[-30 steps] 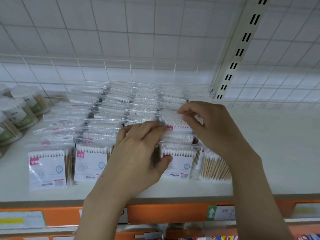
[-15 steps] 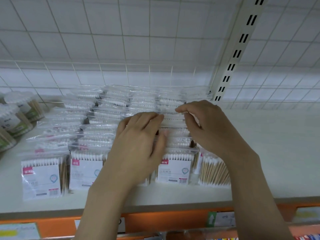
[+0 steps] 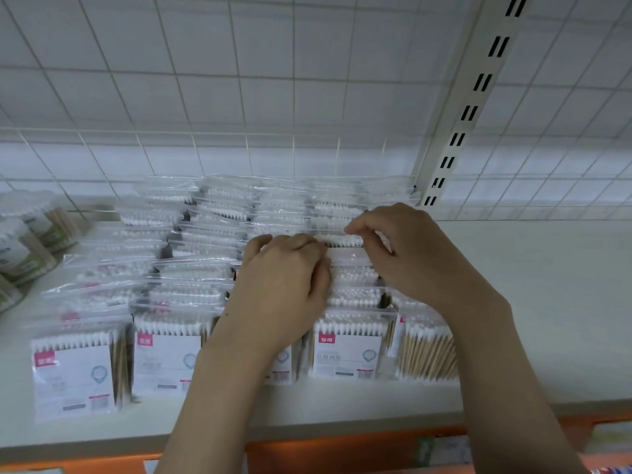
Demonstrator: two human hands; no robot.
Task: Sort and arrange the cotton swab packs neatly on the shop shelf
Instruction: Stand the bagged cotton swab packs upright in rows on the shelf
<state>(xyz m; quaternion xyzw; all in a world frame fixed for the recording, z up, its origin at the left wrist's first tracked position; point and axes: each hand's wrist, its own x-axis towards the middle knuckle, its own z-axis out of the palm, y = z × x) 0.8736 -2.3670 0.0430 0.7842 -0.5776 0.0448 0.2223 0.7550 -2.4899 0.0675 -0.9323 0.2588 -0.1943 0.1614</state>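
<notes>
Several rows of clear cotton swab packs (image 3: 191,295) with white labels and pink tags stand overlapped on the white shelf (image 3: 547,302). My left hand (image 3: 284,289) lies over the third row, its fingers curled onto the top edges of packs there. My right hand (image 3: 407,254) reaches into the fourth row and pinches the top edge of one cotton swab pack (image 3: 338,239) between thumb and fingertips. One pack (image 3: 424,350) at the far right front shows its wooden sticks sideways. The packs under both hands are partly hidden.
Round tubs of cotton swabs (image 3: 24,241) lie tilted at the left end of the shelf. A slotted upright post (image 3: 468,107) and a wire grid back panel (image 3: 239,97) stand behind the packs. An orange price rail (image 3: 342,453) runs along the shelf's front edge.
Both hands have moved a little farther back along the rows. My left hand's fingers have curled down more onto the pack tops. My right hand keeps its pinch.
</notes>
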